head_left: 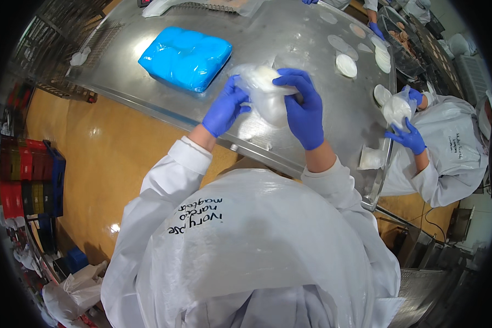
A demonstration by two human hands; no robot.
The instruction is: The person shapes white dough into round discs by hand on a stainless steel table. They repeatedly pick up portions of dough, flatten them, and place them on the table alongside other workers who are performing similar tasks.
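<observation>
Above the steel table's near edge, both my blue-gloved hands hold a thin clear plastic bag (pixel 246 74) and pale white round discs (pixel 268 79). My left hand (pixel 223 109) is closed on the bag's left side, its fingers partly behind the plastic. On the other side, my right hand (pixel 303 106) pinches the discs between thumb and fingers at their right edge. I cannot tell whether the discs are inside the bag or against it. Lower down, loose clear plastic (pixel 270 109) shows between my hands. A bright blue plastic-wrapped block (pixel 186 57) lies just beyond my left hand.
The steel table (pixel 333 120) carries several white discs (pixel 346 65) at its far right. At the right edge a co-worker's gloved hands (pixel 410 136) hold a bagged white disc (pixel 396 111). A small clear packet (pixel 372 158) lies near that corner. Stacked crates (pixel 30 177) stand on the floor left.
</observation>
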